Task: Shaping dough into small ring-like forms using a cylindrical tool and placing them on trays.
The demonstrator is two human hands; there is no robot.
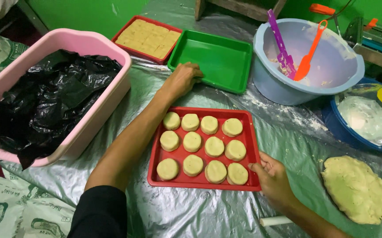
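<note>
foil-covered bench by green walls. right hand grips the full red tray of dough rounds; left hand pinches the empty green tray's edge, apparently swapping trays; both need level carrying.

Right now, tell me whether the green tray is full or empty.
Empty. The green tray shows only its bare bottom; the left hand grips its near edge. The red tray beside it holds dough rounds.

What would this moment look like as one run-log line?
left hand: on rim of empty green tray | right hand: at corner of red tray | red tray: twelve dough rounds | flat dough: on table, right
</note>
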